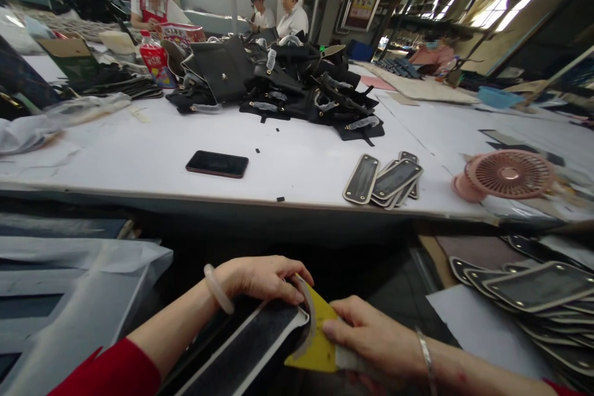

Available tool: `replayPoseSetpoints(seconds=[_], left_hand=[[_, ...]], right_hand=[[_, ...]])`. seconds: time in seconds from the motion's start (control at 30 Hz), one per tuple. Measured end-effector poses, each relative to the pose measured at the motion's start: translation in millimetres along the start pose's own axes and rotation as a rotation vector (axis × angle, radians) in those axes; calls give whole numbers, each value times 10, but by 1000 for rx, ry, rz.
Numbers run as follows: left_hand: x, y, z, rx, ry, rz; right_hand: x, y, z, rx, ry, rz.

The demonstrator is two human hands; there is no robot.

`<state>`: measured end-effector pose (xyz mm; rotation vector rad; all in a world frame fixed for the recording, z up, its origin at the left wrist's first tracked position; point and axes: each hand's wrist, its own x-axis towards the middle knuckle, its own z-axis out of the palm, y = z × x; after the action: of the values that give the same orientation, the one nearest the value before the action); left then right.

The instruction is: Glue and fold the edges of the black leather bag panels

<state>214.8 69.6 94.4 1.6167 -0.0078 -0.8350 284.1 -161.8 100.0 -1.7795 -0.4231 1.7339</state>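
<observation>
My left hand (266, 281) is closed over the far end of a long black panel (248, 349) with pale edges, which slopes down toward me. Its end is folded or turned at the corner. My right hand (374, 329) grips a flat yellow scraper-like tool (321, 335) by its whitish handle, thumb on the yellow face. The tool's curved, greyish edge faces the panel's end, close to my left fingertips. Whether it touches the panel I cannot tell.
On the white table (153, 142) are a phone (217, 164), a heap of black bags (278, 80), several trimmed panels (390, 179) and a pink fan (510, 173). More panels (533, 288) pile up at right; wrapped pieces (83, 297) lie at left. People work beyond.
</observation>
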Motion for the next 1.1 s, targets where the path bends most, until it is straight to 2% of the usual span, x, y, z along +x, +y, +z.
replayPoseSetpoints(seconds=[0.3,0.63,0.97,1.1], left_hand=[[-16,32,-39,83,-11,-13],[-51,10,-74,206,-15,40],[-148,4,-45,301,80,181],[-143,-19,-27,287,105,208]], right_hand=[[-41,-130,61,2,-13,58],[-17,-109,58,-39,-23,69],[-21,-194,84,-71,-36,116],[-27,-254,147,-76,14,137]])
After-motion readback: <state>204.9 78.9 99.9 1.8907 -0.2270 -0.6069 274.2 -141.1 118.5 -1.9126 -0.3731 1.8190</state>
